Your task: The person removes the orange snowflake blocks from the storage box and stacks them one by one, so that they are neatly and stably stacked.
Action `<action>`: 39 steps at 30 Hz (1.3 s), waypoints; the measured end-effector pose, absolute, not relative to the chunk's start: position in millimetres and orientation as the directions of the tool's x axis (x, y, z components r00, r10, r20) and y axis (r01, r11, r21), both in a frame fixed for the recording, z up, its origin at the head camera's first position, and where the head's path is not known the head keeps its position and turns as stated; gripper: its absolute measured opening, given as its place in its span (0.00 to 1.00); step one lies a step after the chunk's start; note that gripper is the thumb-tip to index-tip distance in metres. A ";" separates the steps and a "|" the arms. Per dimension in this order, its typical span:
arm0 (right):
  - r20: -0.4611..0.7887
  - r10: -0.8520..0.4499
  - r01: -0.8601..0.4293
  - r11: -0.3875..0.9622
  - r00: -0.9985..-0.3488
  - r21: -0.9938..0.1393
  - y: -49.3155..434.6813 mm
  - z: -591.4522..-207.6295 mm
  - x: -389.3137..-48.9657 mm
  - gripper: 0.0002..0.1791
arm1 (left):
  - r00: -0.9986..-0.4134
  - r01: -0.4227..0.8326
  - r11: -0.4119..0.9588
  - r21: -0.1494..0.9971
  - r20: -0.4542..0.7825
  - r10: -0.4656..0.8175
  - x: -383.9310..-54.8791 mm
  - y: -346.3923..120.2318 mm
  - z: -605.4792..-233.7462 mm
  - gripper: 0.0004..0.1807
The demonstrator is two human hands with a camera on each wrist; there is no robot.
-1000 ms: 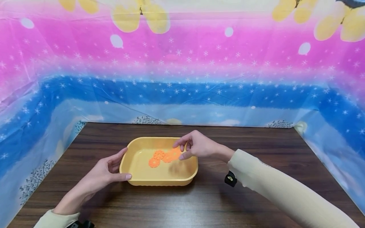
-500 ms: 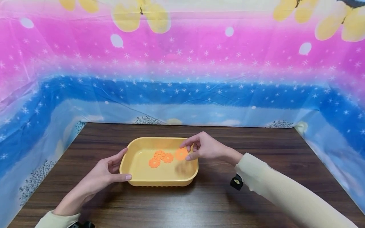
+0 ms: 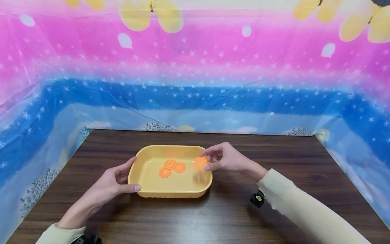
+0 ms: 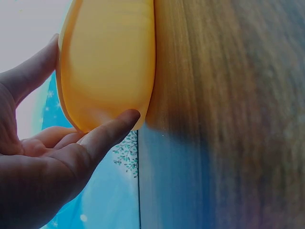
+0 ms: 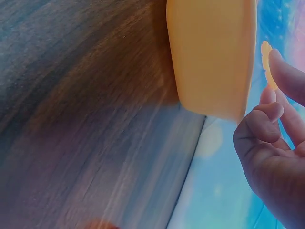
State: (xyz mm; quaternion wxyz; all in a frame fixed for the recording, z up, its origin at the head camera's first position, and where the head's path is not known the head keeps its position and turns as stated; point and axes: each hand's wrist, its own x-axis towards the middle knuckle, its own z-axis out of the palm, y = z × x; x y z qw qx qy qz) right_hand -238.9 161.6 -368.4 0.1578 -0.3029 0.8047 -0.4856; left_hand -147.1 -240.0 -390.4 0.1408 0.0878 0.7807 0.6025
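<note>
A shallow yellow plastic tray (image 3: 152, 184) with rounded corners sits on the table. My left hand (image 3: 111, 184) holds its left end, thumb on the near rim and fingers round the far side; the left wrist view shows the thumb against the tray's wall (image 4: 109, 57). Between thumb and fingertips my right hand (image 3: 226, 159) pinches an orange notched plastic disc (image 3: 200, 163), held up over the tray's right end. The right wrist view has this disc (image 5: 266, 57) edge-on above the rim. Three similar orange discs (image 3: 165, 173) lie together on the tray floor, partly overlapping.
The dark wood-grain table (image 3: 170, 220) extends around the tray. A printed cloth (image 3: 195, 98) in pink and blue hangs behind it and along both sides. Black wrist devices (image 3: 257, 199) are on both arms.
My right hand has drawn back to the right with the pinched disc, away from the discs on the tray floor. The left hand keeps its hold on the tray.
</note>
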 end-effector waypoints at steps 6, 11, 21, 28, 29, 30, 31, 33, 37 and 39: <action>0.044 -0.598 -0.321 0.366 -0.800 -0.874 173.2 -369.7 -237.5 0.24 | -0.946 -0.040 0.263 0.964 -0.122 0.301 -146.6 -239.0 -389.9 0.56; 0.047 -0.568 -0.312 0.379 -0.822 -0.871 187.7 -371.4 -237.1 0.23 | -0.945 -0.035 0.261 0.965 -0.117 0.307 -146.5 -239.5 -388.9 0.56; 0.025 -0.491 -0.267 0.428 -0.871 -0.863 216.4 -377.4 -233.2 0.24 | -0.944 -0.031 0.251 0.968 -0.111 0.311 -145.7 -239.6 -387.9 0.56; 0.029 -0.444 -0.263 0.476 -0.896 -0.839 239.2 -384.4 -233.5 0.25 | -0.945 -0.040 0.275 0.961 -0.126 0.301 -145.9 -238.1 -387.7 0.56; 0.029 -0.440 -0.261 0.477 -0.898 -0.839 242.3 -385.3 -233.3 0.25 | -0.945 -0.042 0.279 0.959 -0.129 0.301 -145.8 -238.0 -387.7 0.56; 0.028 -0.436 -0.257 0.477 -0.900 -0.840 245.2 -386.4 -233.2 0.25 | -0.945 -0.042 0.283 0.958 -0.130 0.301 -145.6 -237.9 -387.7 0.56; 0.027 -0.432 -0.253 0.476 -0.902 -0.842 248.0 -387.5 -233.2 0.25 | -0.945 -0.041 0.286 0.957 -0.131 0.300 -145.5 -237.9 -387.8 0.56; 0.023 -0.423 -0.243 0.475 -0.906 -0.846 253.5 -390.1 -233.8 0.25 | -0.945 -0.040 0.291 0.956 -0.131 0.300 -145.4 -237.9 -387.7 0.56; 0.019 -0.408 -0.225 0.464 -0.913 -0.857 263.8 -394.4 -235.1 0.25 | -0.946 -0.039 0.292 0.956 -0.129 0.297 -145.7 -237.7 -387.5 0.56; 0.018 -0.403 -0.219 0.459 -0.915 -0.861 268.9 -395.8 -235.3 0.25 | -0.946 -0.040 0.292 0.956 -0.130 0.297 -145.9 -237.4 -387.4 0.56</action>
